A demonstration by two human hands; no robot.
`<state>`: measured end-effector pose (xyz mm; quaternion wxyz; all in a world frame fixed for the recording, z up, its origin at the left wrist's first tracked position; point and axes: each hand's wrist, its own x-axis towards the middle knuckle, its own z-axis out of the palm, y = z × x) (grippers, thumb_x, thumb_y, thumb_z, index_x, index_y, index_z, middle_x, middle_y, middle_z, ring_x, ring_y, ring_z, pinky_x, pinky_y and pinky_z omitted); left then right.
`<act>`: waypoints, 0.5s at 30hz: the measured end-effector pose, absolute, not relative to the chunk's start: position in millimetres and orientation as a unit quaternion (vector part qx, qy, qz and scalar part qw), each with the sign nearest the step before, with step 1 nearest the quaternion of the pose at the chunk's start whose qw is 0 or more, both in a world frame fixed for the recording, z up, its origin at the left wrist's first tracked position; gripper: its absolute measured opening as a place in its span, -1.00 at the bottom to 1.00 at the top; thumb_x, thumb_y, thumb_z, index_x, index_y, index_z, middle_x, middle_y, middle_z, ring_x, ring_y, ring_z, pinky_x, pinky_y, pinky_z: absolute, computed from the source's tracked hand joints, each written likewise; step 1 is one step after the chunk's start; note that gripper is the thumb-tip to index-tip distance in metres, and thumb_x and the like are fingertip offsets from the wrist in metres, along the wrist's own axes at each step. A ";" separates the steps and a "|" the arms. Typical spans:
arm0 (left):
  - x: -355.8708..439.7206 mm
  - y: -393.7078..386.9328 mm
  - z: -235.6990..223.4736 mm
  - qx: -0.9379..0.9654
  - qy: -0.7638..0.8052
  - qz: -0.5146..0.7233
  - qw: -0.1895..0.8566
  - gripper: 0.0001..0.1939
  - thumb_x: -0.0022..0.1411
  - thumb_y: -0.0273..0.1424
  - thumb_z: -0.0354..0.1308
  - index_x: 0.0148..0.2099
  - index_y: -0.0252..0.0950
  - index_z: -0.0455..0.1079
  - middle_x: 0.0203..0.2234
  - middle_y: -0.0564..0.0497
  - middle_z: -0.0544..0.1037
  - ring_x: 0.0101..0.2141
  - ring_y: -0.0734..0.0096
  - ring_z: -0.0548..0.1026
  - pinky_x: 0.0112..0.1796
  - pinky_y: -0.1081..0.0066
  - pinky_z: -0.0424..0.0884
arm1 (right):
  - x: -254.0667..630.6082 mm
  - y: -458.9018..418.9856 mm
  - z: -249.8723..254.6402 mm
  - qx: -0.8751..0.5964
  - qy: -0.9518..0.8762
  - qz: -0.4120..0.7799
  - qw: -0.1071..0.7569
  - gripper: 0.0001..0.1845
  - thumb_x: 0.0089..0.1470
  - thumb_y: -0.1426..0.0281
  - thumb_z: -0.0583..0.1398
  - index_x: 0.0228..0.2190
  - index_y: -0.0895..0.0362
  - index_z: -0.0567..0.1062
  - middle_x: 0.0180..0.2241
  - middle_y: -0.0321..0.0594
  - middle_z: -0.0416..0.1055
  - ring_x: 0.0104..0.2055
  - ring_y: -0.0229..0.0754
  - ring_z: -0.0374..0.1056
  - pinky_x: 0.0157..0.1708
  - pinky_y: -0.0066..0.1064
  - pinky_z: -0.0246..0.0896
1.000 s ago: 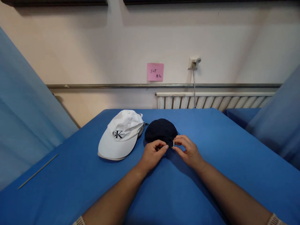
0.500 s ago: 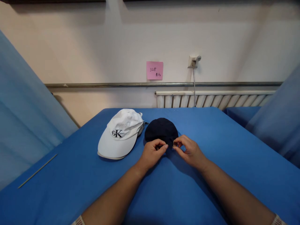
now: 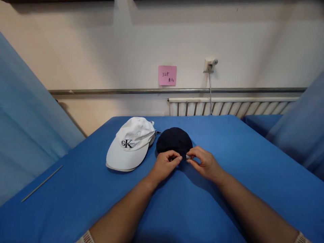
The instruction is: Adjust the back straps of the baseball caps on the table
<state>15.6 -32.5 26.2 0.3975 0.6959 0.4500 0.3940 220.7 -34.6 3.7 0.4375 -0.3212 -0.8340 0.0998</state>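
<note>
A dark navy cap (image 3: 174, 139) lies crown up on the blue-covered table, its near edge towards me. My left hand (image 3: 167, 163) pinches that near edge between thumb and forefinger. Close by on the right, my right hand (image 3: 204, 162) is also closed in a pinch at the cap's edge, with a small pale, shiny piece (image 3: 187, 157) between its fingertips. Whether this piece is a buckle or a strap end I cannot tell. Left of the dark cap rests a white baseball cap (image 3: 131, 143) with black "CK" lettering, its brim pointing towards me.
A thin stick (image 3: 42, 184) lies on the blue table cover (image 3: 83, 195) at the left. Blue curtains (image 3: 27, 121) hang on both sides. Behind the table are a radiator (image 3: 233, 106), a metal rail (image 3: 113, 91), a pink note (image 3: 167, 75) and a socket with a plugged-in cord (image 3: 210, 65).
The small piece in my right fingertips now shows a broader pale face; before, only a thin shiny outline was visible. Both hands and caps have hardly moved.
</note>
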 end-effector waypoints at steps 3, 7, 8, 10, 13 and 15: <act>15.5 -32.6 26.1 0.700 0.452 0.385 0.397 -0.75 0.13 -0.23 0.19 -0.42 -0.33 0.48 -0.53 0.03 0.48 -0.48 0.46 0.37 -0.43 0.47 0.28 | 220.4 -35.1 4.4 -0.317 -0.837 0.107 0.433 -0.83 0.15 0.50 0.17 -0.19 0.07 0.40 -0.29 -0.18 0.43 -0.26 -0.15 0.37 -0.26 -0.31 0.33; 15.3 -33.4 27.0 0.701 0.449 0.384 0.400 -0.76 0.13 -0.24 0.19 -0.42 -0.33 0.49 -0.54 0.03 0.49 -0.49 0.46 0.36 -0.44 0.48 0.27 | 220.4 -35.4 4.8 -0.325 -0.836 0.105 0.429 -0.84 0.16 0.50 0.17 -0.19 0.07 0.40 -0.29 -0.18 0.43 -0.26 -0.15 0.37 -0.26 -0.31 0.33; 15.3 -33.4 27.1 0.699 0.448 0.387 0.402 -0.76 0.13 -0.25 0.20 -0.42 -0.34 0.49 -0.54 0.03 0.49 -0.49 0.47 0.36 -0.44 0.48 0.27 | 220.3 -35.4 4.7 -0.327 -0.836 0.105 0.429 -0.84 0.16 0.49 0.17 -0.20 0.07 0.40 -0.30 -0.18 0.43 -0.26 -0.15 0.37 -0.26 -0.31 0.33; 15.3 -33.4 26.7 0.696 0.447 0.390 0.404 -0.76 0.12 -0.24 0.20 -0.42 -0.34 0.50 -0.54 0.02 0.49 -0.49 0.46 0.37 -0.44 0.48 0.28 | 220.2 -35.1 3.9 -0.326 -0.835 0.105 0.431 -0.84 0.16 0.49 0.17 -0.20 0.06 0.40 -0.30 -0.18 0.44 -0.27 -0.15 0.37 -0.28 -0.32 0.33; 15.4 -33.3 25.6 0.699 0.449 0.387 0.401 -0.75 0.13 -0.23 0.19 -0.40 -0.34 0.52 -0.53 0.01 0.51 -0.48 0.44 0.39 -0.42 0.48 0.30 | 220.0 -35.0 2.4 -0.319 -0.835 0.110 0.434 -0.84 0.15 0.49 0.17 -0.19 0.06 0.41 -0.31 -0.19 0.44 -0.28 -0.15 0.37 -0.28 -0.32 0.33; 15.5 -33.5 25.2 0.703 0.448 0.384 0.398 -0.75 0.14 -0.24 0.18 -0.38 -0.33 0.53 -0.51 0.00 0.54 -0.46 0.43 0.41 -0.40 0.47 0.32 | 219.9 -35.1 1.6 -0.318 -0.835 0.114 0.435 -0.83 0.15 0.49 0.17 -0.19 0.06 0.41 -0.30 -0.19 0.44 -0.28 -0.16 0.38 -0.28 -0.33 0.33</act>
